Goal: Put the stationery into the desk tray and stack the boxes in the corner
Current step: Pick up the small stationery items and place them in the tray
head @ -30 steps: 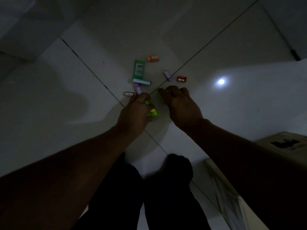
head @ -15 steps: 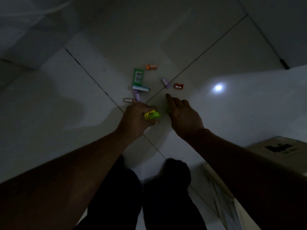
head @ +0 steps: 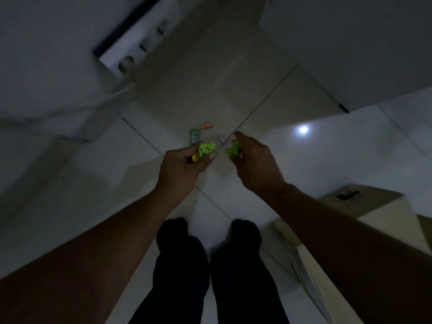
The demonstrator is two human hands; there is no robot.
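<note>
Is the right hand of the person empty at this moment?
No, the right hand pinches a small lime-green piece, and the left hand grips other lime-green pieces.

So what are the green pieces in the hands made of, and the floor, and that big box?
Green pieces: probably plastic, bright and smooth, though it's dim. Floor: glazed tile, glossy, reflecting a light, with dark joint lines. Box: cardboard by its look, matt tan with black print.

No legible text, only blurred print on the cardboard box [head: 350,197]
</note>
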